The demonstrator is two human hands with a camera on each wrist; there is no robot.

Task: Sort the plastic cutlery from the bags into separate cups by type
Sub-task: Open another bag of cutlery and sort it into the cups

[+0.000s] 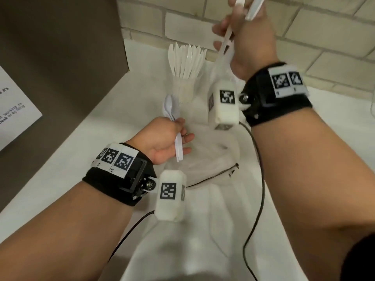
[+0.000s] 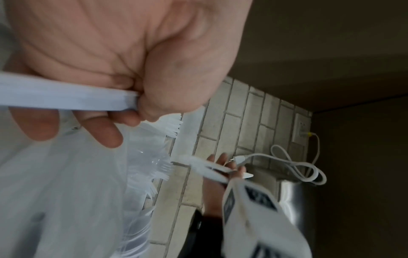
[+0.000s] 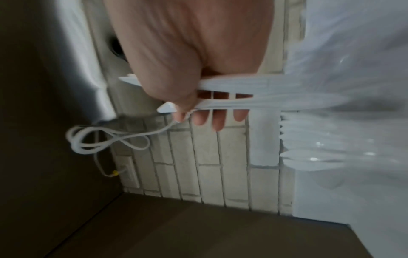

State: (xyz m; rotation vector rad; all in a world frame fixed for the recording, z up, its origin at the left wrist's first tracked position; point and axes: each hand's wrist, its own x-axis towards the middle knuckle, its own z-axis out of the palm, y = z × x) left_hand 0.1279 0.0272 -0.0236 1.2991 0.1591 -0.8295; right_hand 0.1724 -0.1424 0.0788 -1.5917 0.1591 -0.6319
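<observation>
1. In front of me is a white countertop (image 1: 334, 126). It goes back until it meets a wall of pale bricks (image 1: 316, 37).
2. On the left side, a dark brown panel (image 1: 60, 57) stands along the edge of the countertop.
3. A clear plastic cup (image 1: 185, 90) stands upright on the countertop near the wall. It is full of white plastic knives (image 1: 186, 59) with the blades pointing up.
4. A clear plastic bag (image 1: 203, 159) lies crumpled on the countertop, just in front of the cup.
5. A white charging cable (image 2: 295, 165) lies in loose loops at the foot of the wall.
</observation>
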